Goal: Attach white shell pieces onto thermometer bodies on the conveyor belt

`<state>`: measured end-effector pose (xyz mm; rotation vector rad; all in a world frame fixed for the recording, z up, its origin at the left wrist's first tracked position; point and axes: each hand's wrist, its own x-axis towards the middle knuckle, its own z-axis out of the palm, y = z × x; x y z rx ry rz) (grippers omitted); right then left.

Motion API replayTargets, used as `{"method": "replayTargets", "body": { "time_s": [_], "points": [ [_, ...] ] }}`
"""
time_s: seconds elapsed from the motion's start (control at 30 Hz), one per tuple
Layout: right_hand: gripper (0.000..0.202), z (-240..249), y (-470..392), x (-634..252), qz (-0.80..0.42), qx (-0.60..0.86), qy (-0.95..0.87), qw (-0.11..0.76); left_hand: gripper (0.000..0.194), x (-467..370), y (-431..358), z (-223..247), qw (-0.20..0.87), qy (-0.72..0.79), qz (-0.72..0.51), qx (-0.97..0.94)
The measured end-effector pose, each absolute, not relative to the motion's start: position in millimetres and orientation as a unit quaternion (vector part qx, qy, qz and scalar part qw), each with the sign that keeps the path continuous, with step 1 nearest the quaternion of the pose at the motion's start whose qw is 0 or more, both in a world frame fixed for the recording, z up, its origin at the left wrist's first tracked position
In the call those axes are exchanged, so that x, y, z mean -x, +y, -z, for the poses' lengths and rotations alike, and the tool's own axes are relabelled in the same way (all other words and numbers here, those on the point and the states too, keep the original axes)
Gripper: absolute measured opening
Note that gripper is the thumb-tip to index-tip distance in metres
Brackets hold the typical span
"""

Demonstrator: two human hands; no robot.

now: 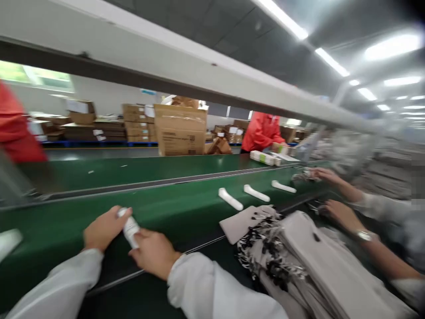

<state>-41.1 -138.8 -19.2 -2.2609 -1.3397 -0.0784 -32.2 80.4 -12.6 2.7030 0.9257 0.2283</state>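
Over the near green belt, my left hand [105,229] is closed around the upper end of a white elongated device [130,231]. The fingers of my right hand [154,251] grip its lower end, so the piece is tilted between both hands. Faint print shows on its surface; its exact kind cannot be made out. Farther right on the belt lie similar white pieces with a bent end: one white piece [230,199], a second white piece [256,193] and a third white piece [283,186]. Another white object [9,243] is blurred at the left edge.
Right of my arms lies a pile of grey drawstring pouches [315,252] with tangled black-and-white cords. A co-worker's hands [341,212] work beyond it. Small boxes [264,157] sit on the far belt [99,170], near a person in red [262,130]. A long beam [166,57] crosses overhead.
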Motion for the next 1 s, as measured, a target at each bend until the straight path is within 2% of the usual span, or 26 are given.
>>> {"method": "replayTargets", "body": {
  "time_s": [0.1, 0.2, 0.3, 0.43, 0.5, 0.6, 0.7, 0.77, 0.83, 0.9, 0.93, 1.0],
  "points": [
    [0.027, 18.3, -144.9, 35.1, 0.024, 0.837, -0.499, 0.223, 0.047, 34.4, 52.1, 3.3, 0.137, 0.321, -0.066, -0.935],
    [0.028, 19.8, -131.7, 27.8, 0.039, 0.858, -0.484, 0.167, 0.043, 29.6, 46.3, 9.3, 0.137, 0.32, -0.074, -0.934],
    [0.027, 19.1, -112.9, 29.3, 0.044, 0.88, -0.448, 0.151, 0.045, 33.0, 43.8, 8.8, 0.155, 0.266, -0.049, -0.95],
    [0.044, 12.0, -110.0, 21.3, 0.046, 0.893, -0.416, 0.164, 0.059, 54.4, 50.5, -6.0, 0.19, 0.215, -0.073, -0.955],
    [0.048, 8.1, -122.8, 5.4, 0.042, 0.902, -0.397, 0.165, 0.059, 73.2, 68.0, -13.3, 0.162, 0.238, -0.128, -0.949],
    [0.044, 4.1, -155.9, -26.6, 0.041, 0.917, -0.361, 0.165, 0.054, 107.2, 112.0, -18.3, 0.061, 0.295, -0.174, -0.937],
    [0.041, -3.4, -195.0, -43.4, 0.047, 0.93, -0.328, 0.158, 0.059, 135.2, 160.6, -15.6, 0.001, 0.385, -0.145, -0.912],
    [0.039, -13.7, -218.0, -33.7, 0.062, 0.938, -0.306, 0.151, 0.062, 144.0, 185.2, -11.9, 0.016, 0.394, -0.091, -0.914],
    [0.034, -25.3, -236.8, -5.9, 0.056, 0.924, -0.342, 0.162, 0.063, 143.5, 199.6, -8.5, 0.052, 0.368, -0.048, -0.927],
    [0.027, -33.2, -251.3, 33.8, -0.028, 0.834, -0.51, 0.209, 0.06, 137.3, 204.1, -5.6, 0.08, 0.35, -0.041, -0.933],
    [0.034, -34.7, -256.8, 54.7, -0.087, 0.749, -0.621, 0.215, 0.058, 133.7, 203.7, -4.1, 0.091, 0.352, -0.049, -0.93],
    [0.046, -33.0, -263.8, 91.6, -0.127, 0.641, -0.732, 0.191, 0.055, 128.2, 199.8, -0.6, 0.119, 0.378, -0.075, -0.915]
  ]
}}
